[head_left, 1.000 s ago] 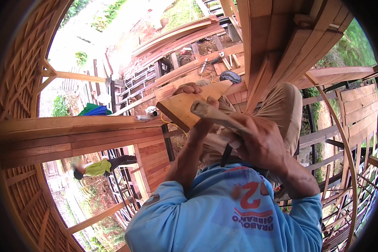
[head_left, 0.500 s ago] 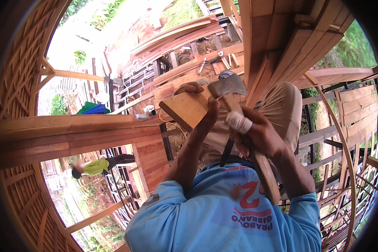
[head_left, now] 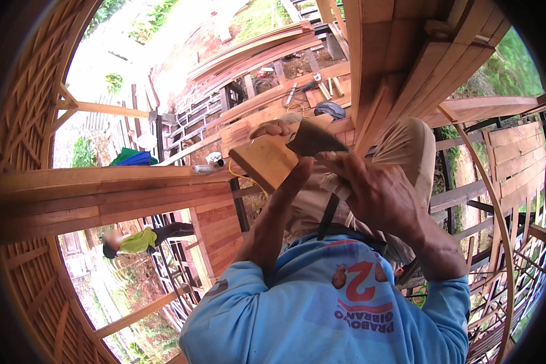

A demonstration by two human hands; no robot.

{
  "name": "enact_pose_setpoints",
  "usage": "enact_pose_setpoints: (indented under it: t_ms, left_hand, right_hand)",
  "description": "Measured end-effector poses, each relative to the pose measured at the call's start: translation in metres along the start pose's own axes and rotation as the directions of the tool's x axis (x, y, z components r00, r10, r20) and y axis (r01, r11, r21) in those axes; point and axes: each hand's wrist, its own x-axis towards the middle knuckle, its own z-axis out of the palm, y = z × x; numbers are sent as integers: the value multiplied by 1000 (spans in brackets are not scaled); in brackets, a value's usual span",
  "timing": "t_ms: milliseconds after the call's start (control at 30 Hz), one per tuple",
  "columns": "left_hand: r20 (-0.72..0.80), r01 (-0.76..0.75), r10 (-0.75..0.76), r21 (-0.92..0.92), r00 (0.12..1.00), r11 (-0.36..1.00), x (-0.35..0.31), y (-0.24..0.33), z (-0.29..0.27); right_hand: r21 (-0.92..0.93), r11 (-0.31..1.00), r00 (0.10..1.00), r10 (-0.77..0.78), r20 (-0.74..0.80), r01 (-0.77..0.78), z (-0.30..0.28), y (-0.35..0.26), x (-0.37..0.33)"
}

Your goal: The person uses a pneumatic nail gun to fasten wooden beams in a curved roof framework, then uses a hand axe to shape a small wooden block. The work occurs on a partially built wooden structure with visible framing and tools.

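A creased blue cloth shirt (head_left: 267, 321) is cut off by the lower edge; beyond it, matte khaki trousers (head_left: 409, 145) bend at the knee. Over the lap sits a board (head_left: 264, 159), flat, yellowish and straight-edged, tapering to a tip partly covered by the axe (head_left: 312, 141). The axe's head is dark, wedge-shaped metal; whether it touches the board is hard to tell. The right hand (head_left: 385, 193) is closed round its wooden handle, hiding most of it. The left hand (head_left: 292, 181) grips the board, fingers over the far edge, palm hidden.
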Motion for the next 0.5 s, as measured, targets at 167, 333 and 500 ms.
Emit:
enact_pose_setpoints:
  t_ms: [167, 333, 500]
  left_hand:
    - [-5, -3, 3, -15, 1000, 1000, 2, -2, 1]
    - [-2, 8, -8, -57, 1000, 998, 0, -6, -6]
    - [117, 68, -52, -139, 992, 988, 5, 6, -15]
  right_hand:
    - [177, 978, 986, -83, -147, 108, -6, -8, -4]
    - [869, 343, 933, 177, 312, -356, -5, 3, 7]
    - [864, 61, 866, 29, 499, -500, 15, 33, 10]
